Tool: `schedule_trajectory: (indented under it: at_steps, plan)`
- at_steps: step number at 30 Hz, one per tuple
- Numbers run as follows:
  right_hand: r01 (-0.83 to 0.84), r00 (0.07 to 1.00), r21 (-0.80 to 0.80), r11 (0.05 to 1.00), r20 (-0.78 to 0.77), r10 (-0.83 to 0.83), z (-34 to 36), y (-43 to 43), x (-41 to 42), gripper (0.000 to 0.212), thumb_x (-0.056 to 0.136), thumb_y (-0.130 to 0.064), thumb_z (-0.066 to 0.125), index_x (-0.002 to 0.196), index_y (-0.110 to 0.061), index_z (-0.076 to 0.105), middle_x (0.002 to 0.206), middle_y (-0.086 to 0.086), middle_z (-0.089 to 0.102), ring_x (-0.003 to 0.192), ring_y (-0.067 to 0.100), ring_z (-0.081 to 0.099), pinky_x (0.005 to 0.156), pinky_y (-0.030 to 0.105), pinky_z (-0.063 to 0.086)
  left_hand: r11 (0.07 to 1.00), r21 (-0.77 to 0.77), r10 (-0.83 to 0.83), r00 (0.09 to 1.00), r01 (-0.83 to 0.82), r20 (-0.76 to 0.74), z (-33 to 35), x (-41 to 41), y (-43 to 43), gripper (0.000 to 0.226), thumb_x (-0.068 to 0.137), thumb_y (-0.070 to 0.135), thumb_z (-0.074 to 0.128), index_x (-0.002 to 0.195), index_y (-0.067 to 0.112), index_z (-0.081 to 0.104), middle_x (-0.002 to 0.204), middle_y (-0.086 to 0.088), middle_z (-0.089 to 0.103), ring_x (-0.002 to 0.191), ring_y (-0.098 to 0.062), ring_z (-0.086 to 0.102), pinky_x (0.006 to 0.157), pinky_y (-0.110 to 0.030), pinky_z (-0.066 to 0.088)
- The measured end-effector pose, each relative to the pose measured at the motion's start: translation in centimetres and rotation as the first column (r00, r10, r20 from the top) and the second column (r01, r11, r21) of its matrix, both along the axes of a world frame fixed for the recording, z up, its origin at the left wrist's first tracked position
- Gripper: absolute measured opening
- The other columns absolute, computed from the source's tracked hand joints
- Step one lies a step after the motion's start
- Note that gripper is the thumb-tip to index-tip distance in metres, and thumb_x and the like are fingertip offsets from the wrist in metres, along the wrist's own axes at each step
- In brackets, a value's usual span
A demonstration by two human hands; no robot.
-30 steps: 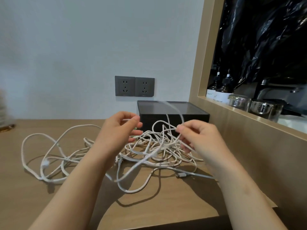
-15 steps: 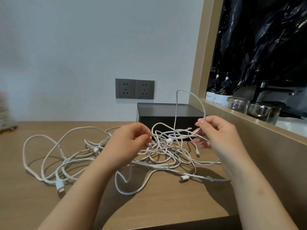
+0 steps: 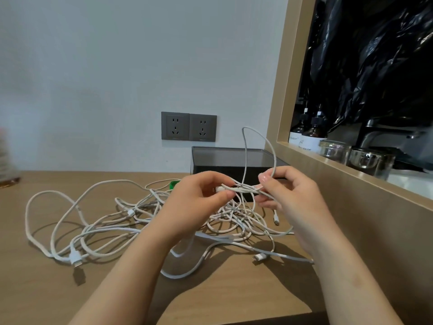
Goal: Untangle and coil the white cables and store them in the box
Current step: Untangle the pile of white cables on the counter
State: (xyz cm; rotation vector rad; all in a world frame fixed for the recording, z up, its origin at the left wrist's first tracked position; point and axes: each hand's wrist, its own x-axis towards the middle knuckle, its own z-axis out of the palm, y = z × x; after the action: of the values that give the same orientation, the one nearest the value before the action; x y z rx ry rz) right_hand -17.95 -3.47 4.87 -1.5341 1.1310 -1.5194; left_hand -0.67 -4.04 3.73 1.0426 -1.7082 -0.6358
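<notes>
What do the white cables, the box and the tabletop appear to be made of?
The white cables look braided-fabric sheathed, from their speckled matte weave; the plugs smooth white plastic. The box is dark, matte, card or plastic, unclear. The tabletop looks like matte wood-grain laminate or veneer.

Table: cables sprawl from left to centre; box behind them at the wall, sockets above it. Left hand and right hand over the tangle, pinching strands. Ledge at right: bottles, with jars to their right.
</notes>
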Motion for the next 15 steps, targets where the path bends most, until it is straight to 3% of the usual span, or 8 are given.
schedule_trajectory:
  at_steps: [3,5,8,10,12,15]
  plan:
    - [-0.067,0.991,0.009,0.998,-0.114,0.067,0.0,0.1,-0.5,0.022,0.081,-0.012,0.07,0.098,-0.022,0.062,0.073,-0.003,0.071,0.073,0.011,0.068,0.069,0.021,0.054,1.0,0.031,-0.007,1.0,0.007,0.023,0.0,0.5,-0.1,0.013,0.089,0.021,0.062,0.095,0.031,0.068,0.089,-0.001,0.072,0.087,-0.025,0.066,0.08,-0.043,0.055]
    - [-0.078,0.968,0.034,0.996,-0.237,0.084,0.1,0.2,-0.3,0.032,0.077,-0.009,0.073,0.099,-0.028,0.061,0.072,-0.008,0.07,0.071,0.005,0.066,0.064,0.014,0.05,1.0,0.013,0.024,0.999,-0.025,0.028,0.0,0.8,-0.2,0.011,0.088,0.021,0.062,0.094,0.028,0.068,0.088,0.0,0.072,0.085,-0.019,0.067,0.081,-0.041,0.056]
    - [-0.021,0.939,0.031,0.999,-0.341,0.031,-0.1,0.1,0.3,0.031,0.077,-0.011,0.074,0.097,-0.03,0.06,0.067,-0.007,0.068,0.064,0.006,0.064,0.067,0.023,0.051,0.997,0.009,0.078,0.995,-0.078,-0.061,-0.1,0.7,-0.1,0.008,0.087,0.021,0.063,0.086,0.025,0.07,0.082,0.002,0.072,0.081,-0.012,0.068,0.075,-0.032,0.056]
    - [0.077,0.963,-0.029,0.997,-0.258,-0.082,-0.2,-0.3,0.3,0.022,0.079,-0.013,0.071,0.092,-0.028,0.059,0.059,-0.003,0.066,0.055,0.006,0.06,0.061,0.027,0.049,0.992,0.048,0.122,0.974,-0.115,-0.191,-0.3,0.2,0.1,0.013,0.089,0.023,0.06,0.081,0.024,0.071,0.077,0.007,0.071,0.078,-0.006,0.067,0.07,-0.024,0.051]
    - [0.213,0.965,-0.083,0.974,-0.141,-0.223,-0.2,-0.6,0.2,0.009,0.086,-0.017,0.063,0.087,-0.025,0.058,0.052,-0.002,0.061,0.05,0.01,0.058,0.055,0.029,0.048,0.982,0.109,0.179,0.94,-0.153,-0.292,-0.5,-0.2,-0.2,0.022,0.091,0.028,0.057,0.074,0.024,0.07,0.074,0.005,0.07,0.08,-0.01,0.065,0.072,-0.027,0.049]
    - [0.192,0.978,0.022,0.981,0.076,-0.193,-0.1,-0.6,0.6,0.019,0.096,-0.02,0.049,0.084,-0.013,0.061,0.049,0.0,0.058,0.047,0.016,0.059,0.048,0.026,0.052,0.951,0.298,0.224,0.841,-0.079,-0.493,-0.5,-0.6,-0.9,0.027,0.096,0.024,0.049,0.075,0.015,0.062,0.075,-0.003,0.066,0.08,-0.017,0.065,0.072,-0.032,0.051]
